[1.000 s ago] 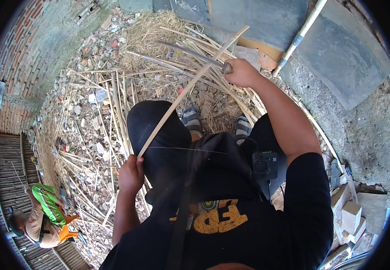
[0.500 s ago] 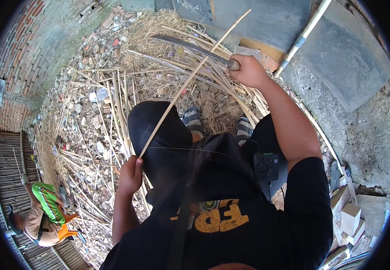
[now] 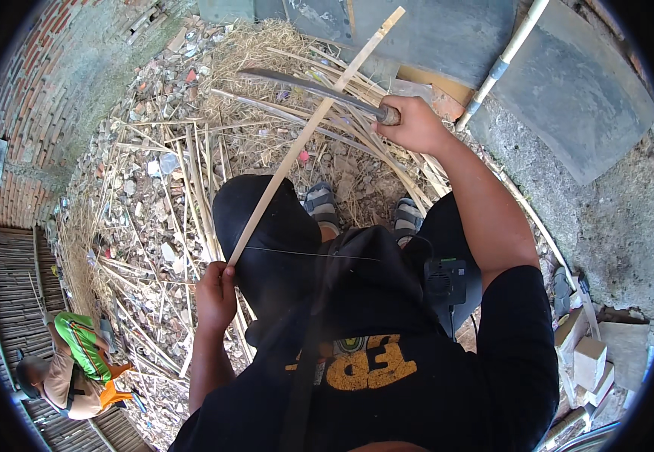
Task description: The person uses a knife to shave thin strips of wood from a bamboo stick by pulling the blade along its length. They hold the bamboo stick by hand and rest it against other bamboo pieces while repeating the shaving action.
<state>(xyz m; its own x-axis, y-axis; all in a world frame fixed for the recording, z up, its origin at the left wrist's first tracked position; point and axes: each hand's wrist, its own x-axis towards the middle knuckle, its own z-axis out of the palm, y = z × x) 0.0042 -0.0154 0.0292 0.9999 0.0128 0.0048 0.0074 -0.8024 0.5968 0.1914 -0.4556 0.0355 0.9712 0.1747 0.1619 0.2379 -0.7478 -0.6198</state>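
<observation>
My left hand (image 3: 215, 290) pinches the near end of a long flat bamboo strip (image 3: 285, 167), its broad pale face showing. The strip slants up and away to the right, past my knee. In my right hand (image 3: 415, 124) is the wooden handle of a machete (image 3: 308, 84), its dark curved blade pointing left. Blade and strip cross near the strip's far part; whether they touch I cannot tell. A thin pale fibre (image 3: 304, 253) stretches across my dark clothing near the strip's near end.
Split bamboo strips (image 3: 191, 188) lie scattered over the stony ground, with a heap of shavings (image 3: 263, 49) ahead. A person (image 3: 70, 369) sits at the lower left. Dark panels (image 3: 560, 98) and a pale pole (image 3: 504, 64) stand at right, blocks (image 3: 589, 361) at lower right.
The bamboo strip has turned from its narrow edge to its broad face. The machete and my right hand have shifted slightly left. My left hand stays almost in place.
</observation>
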